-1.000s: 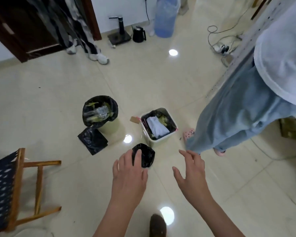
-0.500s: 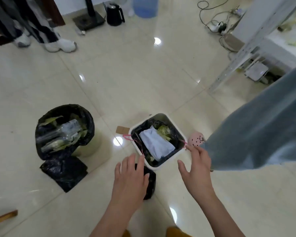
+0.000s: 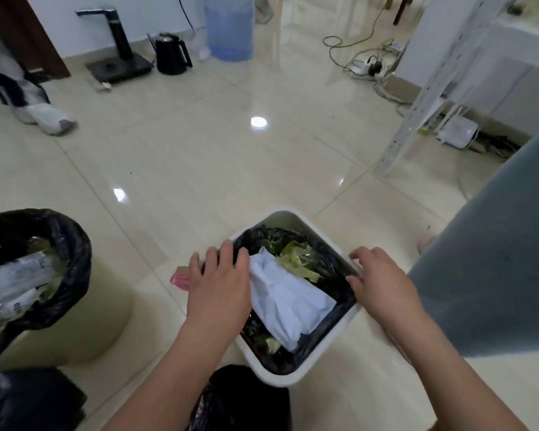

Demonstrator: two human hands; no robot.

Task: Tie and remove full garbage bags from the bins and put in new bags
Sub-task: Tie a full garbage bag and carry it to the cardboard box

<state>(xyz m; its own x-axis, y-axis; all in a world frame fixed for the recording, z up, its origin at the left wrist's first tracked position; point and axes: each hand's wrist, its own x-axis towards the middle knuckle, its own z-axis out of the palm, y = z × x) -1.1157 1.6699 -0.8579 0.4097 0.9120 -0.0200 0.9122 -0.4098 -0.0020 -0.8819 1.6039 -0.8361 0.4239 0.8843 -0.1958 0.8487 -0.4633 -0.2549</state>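
Black, crinkled plastic lines the white bin [image 3: 294, 373], a square tub with rounded corners that stands on the glossy cream tile floor [image 3: 199, 169] just ahead of the person. Its bag [image 3: 330, 269] is stuffed: a crumpled white paper [image 3: 285, 298] lies across the middle, with limp green leaves [image 3: 296, 262] behind it. The left hand [image 3: 220, 283] lies over the bin's left rim, fingers bent onto the bag's edge there; whether they actually pinch the plastic I cannot tell. The right hand [image 3: 377, 279] sits at the right rim, fingers curled on the edge, its grip likewise unclear. A pink strip [image 3: 179, 279] pokes out beside the left hand.

To the left stands a round pale bin [image 3: 84, 312], its black bag [image 3: 63, 244] folded over the rim and filled with clear shiny wrappers. A loose black bag [image 3: 243, 399] lies bunched just before the white bin, another [image 3: 35, 399] at lower left. Far off, a black kettle [image 3: 171, 52] and a blue water jug [image 3: 229, 29] stand by the wall.
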